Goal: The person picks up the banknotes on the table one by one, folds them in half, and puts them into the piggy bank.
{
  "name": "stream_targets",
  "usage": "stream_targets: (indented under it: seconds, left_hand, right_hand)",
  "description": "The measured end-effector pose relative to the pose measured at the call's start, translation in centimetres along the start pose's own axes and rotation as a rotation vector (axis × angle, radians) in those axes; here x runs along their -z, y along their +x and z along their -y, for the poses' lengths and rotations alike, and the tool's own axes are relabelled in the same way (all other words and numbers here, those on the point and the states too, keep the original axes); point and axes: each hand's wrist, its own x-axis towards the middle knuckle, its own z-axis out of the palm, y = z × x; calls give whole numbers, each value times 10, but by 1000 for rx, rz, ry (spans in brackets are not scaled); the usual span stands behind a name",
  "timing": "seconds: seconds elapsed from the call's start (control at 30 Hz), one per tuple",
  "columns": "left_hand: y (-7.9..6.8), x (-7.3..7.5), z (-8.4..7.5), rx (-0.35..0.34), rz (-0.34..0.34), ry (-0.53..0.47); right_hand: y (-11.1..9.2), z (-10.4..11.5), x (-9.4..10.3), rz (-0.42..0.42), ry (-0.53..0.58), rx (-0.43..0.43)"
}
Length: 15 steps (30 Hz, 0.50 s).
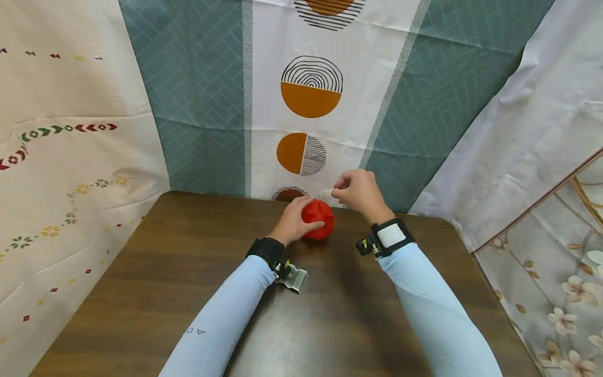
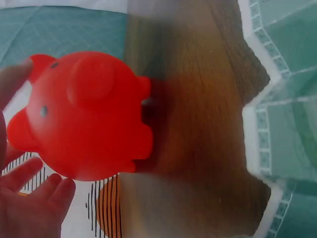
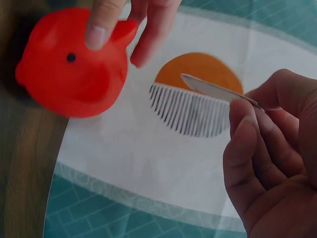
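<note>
A red piggy bank stands near the table's back edge, its round snout and dark eyes showing in the left wrist view. My left hand holds it from the left, thumb in front and fingers behind an ear. Just right of it and above, my right hand pinches a thin pale folded strip between thumb and fingertips. The strip's flat face hardly shows, so I cannot tell its exact kind. No contact shows between strip and piggy bank. The piggy bank's top is partly covered by my left hand.
A crinkled greenish piece of folded paper with white edges lies on the brown wooden table, partly under my left wrist. Patterned cloths hang behind the table and along both sides.
</note>
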Motion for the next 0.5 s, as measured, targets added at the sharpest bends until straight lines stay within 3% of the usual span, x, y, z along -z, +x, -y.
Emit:
stream_targets:
  seconds: [0.23, 0.37, 0.5]
  left_hand:
    - [0, 4, 5, 21, -23, 39]
    - [1, 1, 5, 8, -23, 32]
    - [2, -2, 4, 8, -16, 30]
  right_hand:
    - [24, 0, -12, 146, -67, -8]
    - [30, -4, -19, 182, -111, -12]
    - [32, -5, -23, 206, -84, -40]
